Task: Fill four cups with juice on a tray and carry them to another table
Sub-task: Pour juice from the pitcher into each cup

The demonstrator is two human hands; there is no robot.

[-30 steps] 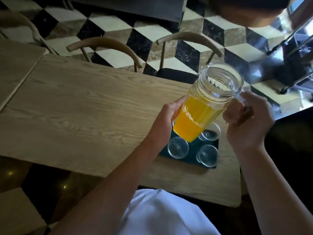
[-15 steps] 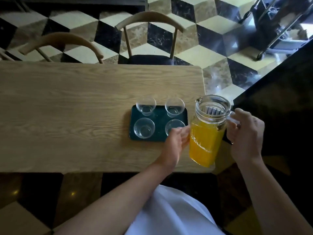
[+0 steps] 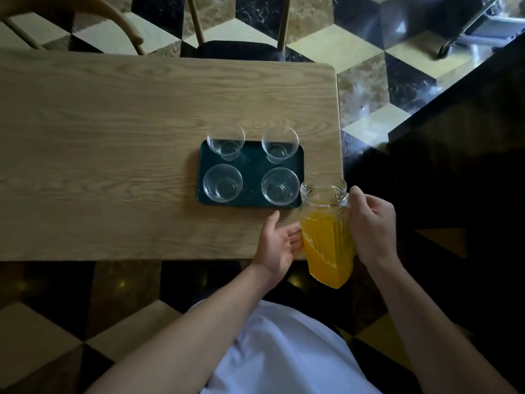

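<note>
A dark green tray [image 3: 251,172] lies near the right end of a wooden table [image 3: 113,155]. Several clear empty cups stand on it in two rows, among them a near-right cup [image 3: 279,186], a near-left cup [image 3: 223,183] and a far-right cup [image 3: 279,143]. A glass pitcher of orange juice [image 3: 326,237] hangs tilted toward the tray, its mouth just right of the near-right cup. My right hand [image 3: 372,226] grips its handle side. My left hand [image 3: 279,243] presses against the pitcher's left wall with fingers spread.
Two wooden chairs [image 3: 235,38] stand at the table's far side. The floor is a black, cream and brown cube pattern. A dark counter [image 3: 460,137] runs along the right. A metal trolley [image 3: 488,21] is at the top right.
The camera view has tipped down and closer over the table. The pitcher has moved right of the tray and lower, tilting its mouth toward the near-right cup. Both hands stayed on it.
</note>
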